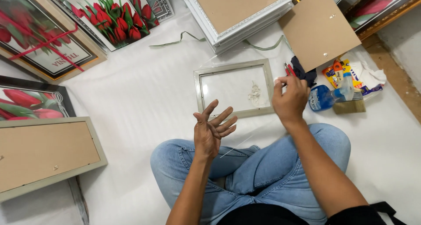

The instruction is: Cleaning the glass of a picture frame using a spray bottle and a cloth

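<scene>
White sheeting (144, 98), soft and faintly creased, covers the floor where a person sits cross-legged in blue jeans (258, 168). Just ahead of the knees lies a small pale-grey picture frame (234, 88), rectangular, its glass pane in place with a crumpled scrap of whitish material on it. The left hand (211, 131) is raised over the left knee, palm turned inward, fingers spread and slightly curled, holding nothing. The right hand (290, 100) hovers at the frame's right edge, thumb and forefinger pinched on something small and white; what it is cannot be told. A thin clear strip runs slanting between the hands. Beyond the right hand a brown hardboard backing panel (318, 28) lies tilted, with a blue spray bottle (326, 96), a flat bristle brush (349, 106) and a dark cloth (303, 71) close by. A stack of ornate white frames (239, 14) sits at the far edge; glossy red tulip prints (116, 17) lie to the left
</scene>
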